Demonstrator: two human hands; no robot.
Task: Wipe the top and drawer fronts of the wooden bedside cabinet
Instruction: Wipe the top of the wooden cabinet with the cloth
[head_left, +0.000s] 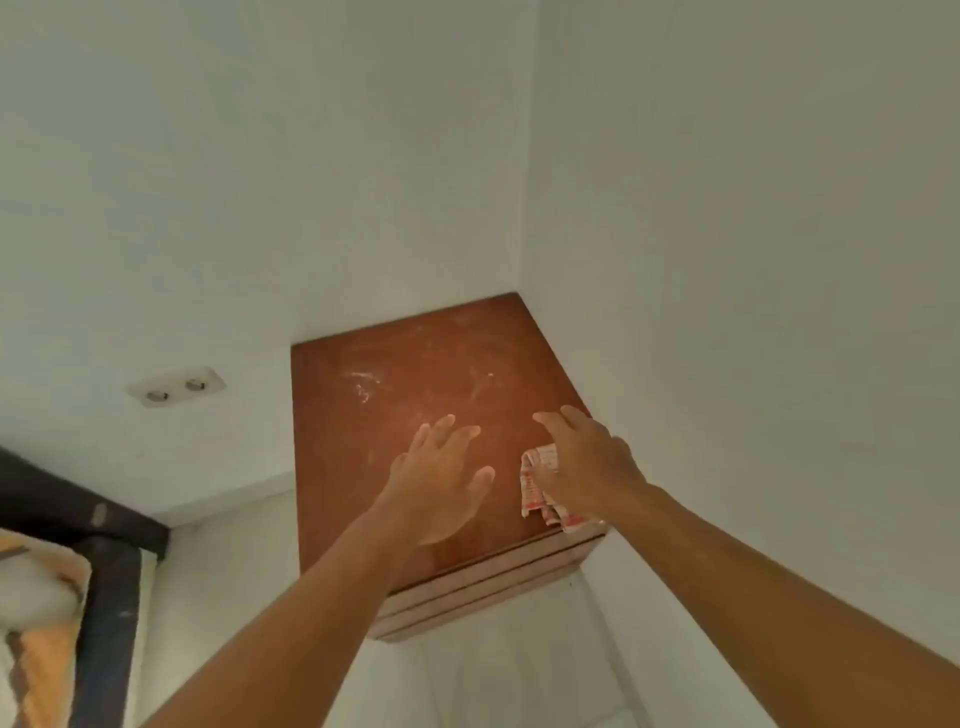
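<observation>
The wooden bedside cabinet (395, 364) stands in the room's corner, its reddish-brown top dusty with white smears near the back. Its drawer fronts (483, 587) show as pale strips below the front edge. My left hand (441, 483) hovers over the front middle of the top, fingers spread, holding nothing. At the front right corner of the top my right hand (587, 462) holds a white cloth with red print (540, 486). The cloth hangs below the palm and touches the wood.
White walls close in the cabinet behind and on the right. A double wall socket (176, 387) sits on the left wall. A dark bed frame (104, 571) with a patterned mattress (36, 623) fills the lower left. Pale floor tiles (498, 675) lie before the cabinet.
</observation>
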